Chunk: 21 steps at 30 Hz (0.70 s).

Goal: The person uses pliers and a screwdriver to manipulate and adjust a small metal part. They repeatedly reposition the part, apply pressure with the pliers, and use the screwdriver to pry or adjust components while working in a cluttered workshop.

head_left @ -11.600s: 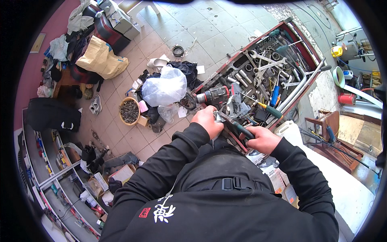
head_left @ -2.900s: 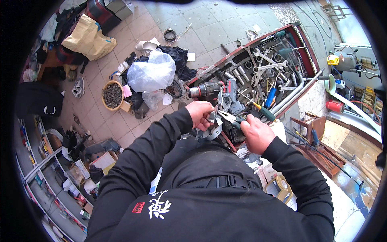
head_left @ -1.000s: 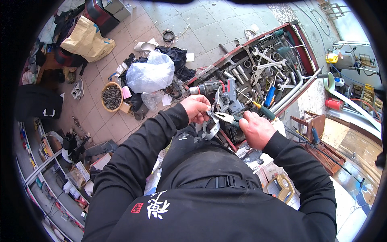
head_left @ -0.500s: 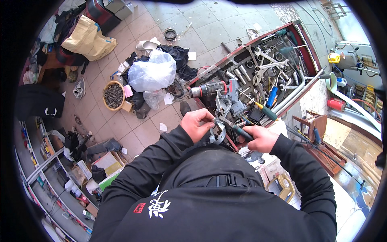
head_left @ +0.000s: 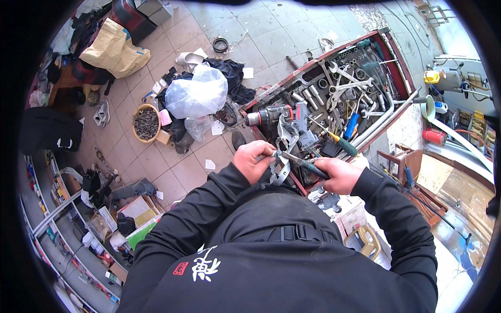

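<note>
My left hand (head_left: 251, 160) is pinched around the upper end of a shiny curved metal bracket (head_left: 283, 174), just above my lap. My right hand (head_left: 340, 176) is closed around the dark green handle of a hand tool (head_left: 312, 168). The tool's narrow metal end points left and meets the bracket by my left fingertips. Whether that end is a blade or closed jaws I cannot tell. Just beyond my hands, a crumpled-looking silver metal piece (head_left: 286, 133) lies beside a cordless drill (head_left: 269, 115) at the toolbox's near corner.
The red toolbox (head_left: 389, 112) ahead to the right holds wrenches (head_left: 349, 86), sockets and a yellow-and-green screwdriver (head_left: 342, 142). A basket (head_left: 136, 123) of small dark parts and a clear plastic bag (head_left: 198, 94) sit on the tiled floor. Shelves (head_left: 62, 208) stand at left.
The tool in my right hand has tilted slightly, its metal end now closer to my left fingertips. The bracket has turned a little. Both hands stay nearly in place.
</note>
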Each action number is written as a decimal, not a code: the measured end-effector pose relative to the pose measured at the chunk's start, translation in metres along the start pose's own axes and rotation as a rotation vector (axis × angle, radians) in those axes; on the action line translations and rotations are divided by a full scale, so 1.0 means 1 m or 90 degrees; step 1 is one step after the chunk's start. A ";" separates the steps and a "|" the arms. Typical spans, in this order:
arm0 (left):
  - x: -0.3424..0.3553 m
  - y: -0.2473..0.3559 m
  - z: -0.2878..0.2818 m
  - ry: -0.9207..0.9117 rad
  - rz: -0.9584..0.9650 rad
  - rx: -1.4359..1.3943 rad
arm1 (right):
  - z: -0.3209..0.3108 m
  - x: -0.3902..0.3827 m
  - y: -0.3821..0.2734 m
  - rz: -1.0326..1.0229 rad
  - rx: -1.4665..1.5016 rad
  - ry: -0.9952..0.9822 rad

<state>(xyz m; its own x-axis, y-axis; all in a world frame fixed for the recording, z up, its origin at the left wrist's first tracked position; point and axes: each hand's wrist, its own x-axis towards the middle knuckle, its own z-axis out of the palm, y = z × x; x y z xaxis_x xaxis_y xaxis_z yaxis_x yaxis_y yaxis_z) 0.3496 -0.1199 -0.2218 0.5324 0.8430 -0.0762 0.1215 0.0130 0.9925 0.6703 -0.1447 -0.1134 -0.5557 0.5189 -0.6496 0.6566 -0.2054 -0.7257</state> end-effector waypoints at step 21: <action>-0.006 -0.009 -0.001 -0.006 -0.062 -0.043 | -0.002 0.005 -0.009 -0.041 -0.067 0.013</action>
<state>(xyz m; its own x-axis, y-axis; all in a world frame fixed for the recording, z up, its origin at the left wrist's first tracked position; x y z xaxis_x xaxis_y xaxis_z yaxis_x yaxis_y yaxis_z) 0.3443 -0.1241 -0.2301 0.5283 0.8313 -0.1728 0.1167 0.1304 0.9846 0.6622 -0.1389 -0.1095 -0.5891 0.5454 -0.5962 0.6702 -0.0826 -0.7376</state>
